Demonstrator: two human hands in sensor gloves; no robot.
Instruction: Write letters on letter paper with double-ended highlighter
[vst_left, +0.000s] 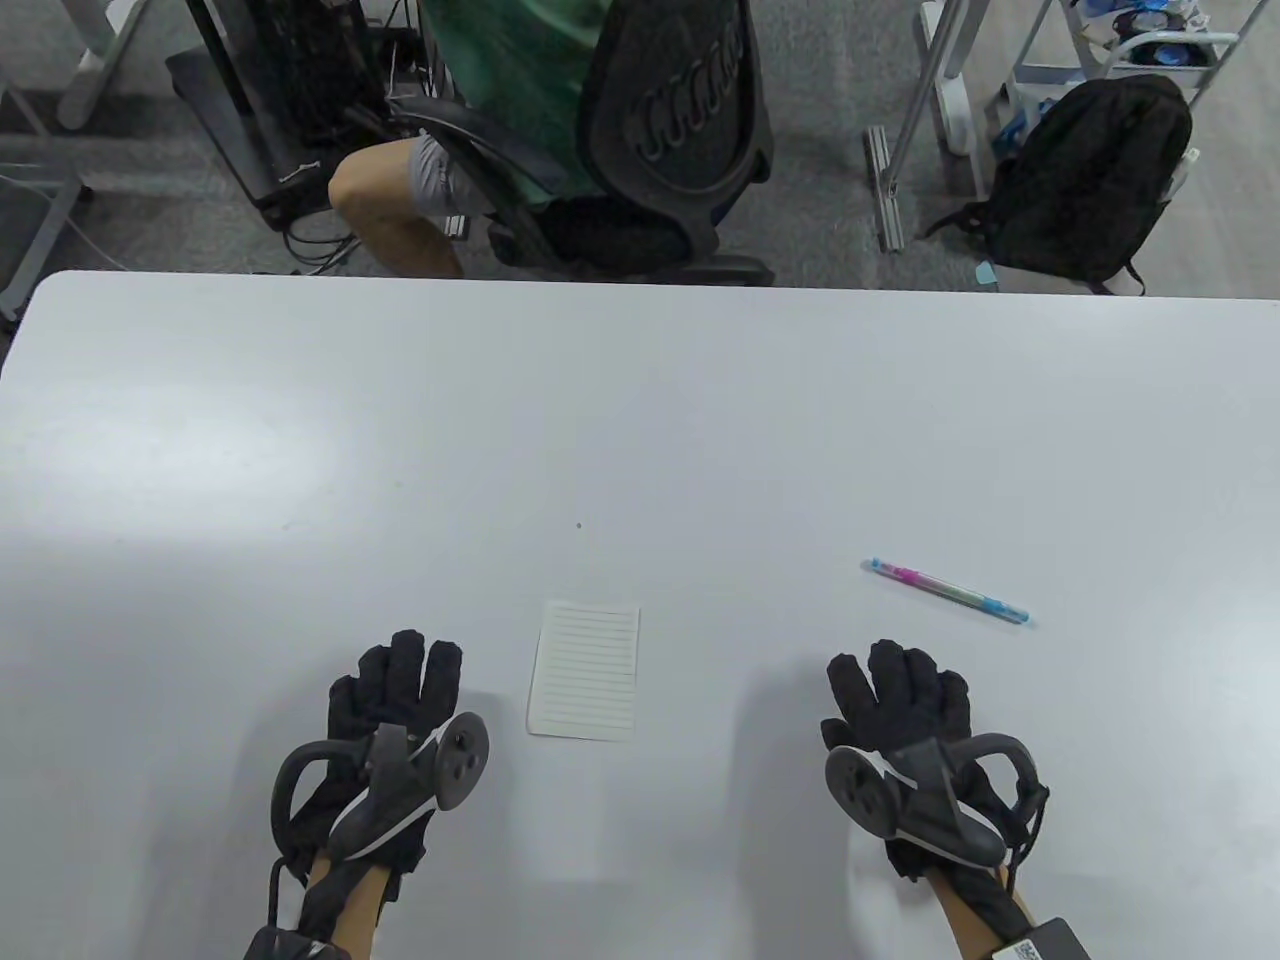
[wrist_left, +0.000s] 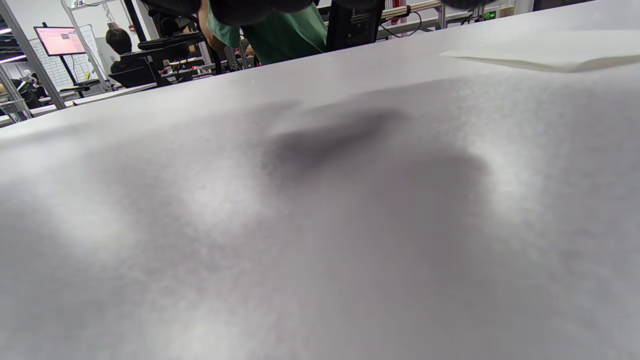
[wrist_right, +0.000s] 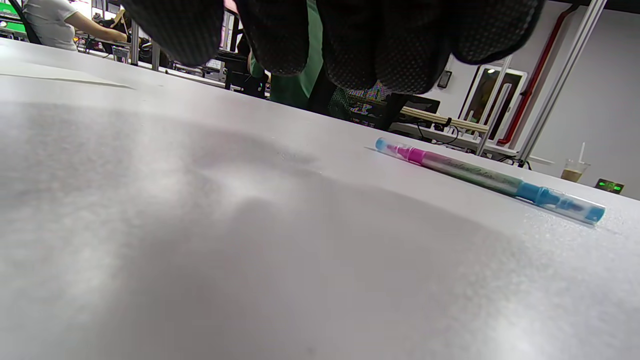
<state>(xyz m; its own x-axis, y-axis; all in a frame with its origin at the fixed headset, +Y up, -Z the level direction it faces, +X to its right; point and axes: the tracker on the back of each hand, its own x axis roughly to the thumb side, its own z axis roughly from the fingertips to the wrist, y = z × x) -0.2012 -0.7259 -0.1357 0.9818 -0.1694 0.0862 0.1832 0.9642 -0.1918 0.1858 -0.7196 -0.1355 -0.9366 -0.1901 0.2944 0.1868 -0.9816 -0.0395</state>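
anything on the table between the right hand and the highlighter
Nothing: in the table view only bare white table separates the right hand from the highlighter. The right wrist view shows the same empty stretch in front of the pen.

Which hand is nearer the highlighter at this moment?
Right. The right hand lies just short of the highlighter, slightly to its left. The left hand is far off, beyond the paper.

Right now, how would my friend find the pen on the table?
Look at the white table, then the right hand near its front edge. Just beyond that hand lies the pen, slanted and touching nothing. Its pink and blue are the only bright colours there; the paper is pale and lined.
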